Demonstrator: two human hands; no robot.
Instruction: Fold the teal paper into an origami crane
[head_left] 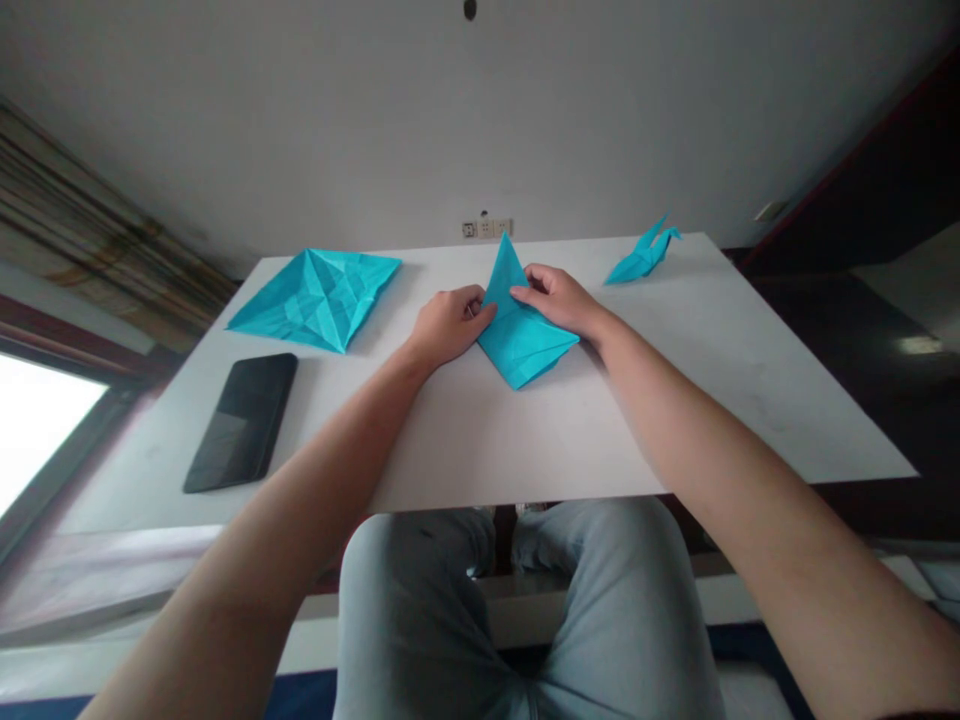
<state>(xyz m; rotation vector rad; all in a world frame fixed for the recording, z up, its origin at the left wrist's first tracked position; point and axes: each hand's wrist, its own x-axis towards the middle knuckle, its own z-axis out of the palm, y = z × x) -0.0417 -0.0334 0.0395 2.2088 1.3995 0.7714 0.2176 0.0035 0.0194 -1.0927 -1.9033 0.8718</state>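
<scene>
A partly folded sheet of blue origami paper (517, 335) is held between my two hands above the middle of the white table. One long point of it stands up at the far side, and a loose flap spreads toward the right. My left hand (452, 325) pinches its left edge, thumb on top and fingers curled beneath. On the opposite edge my right hand (559, 297) grips the paper, its thumb lying on the upper face. The fingertips under the paper are partly hidden.
An unfolded, creased blue sheet (319, 300) lies at the back left of the table (480, 460). Closer on that side is a black smartphone (244, 420). A folded blue paper crane (643, 258) stands at the back right. Wall sockets (486, 228) sit behind the table.
</scene>
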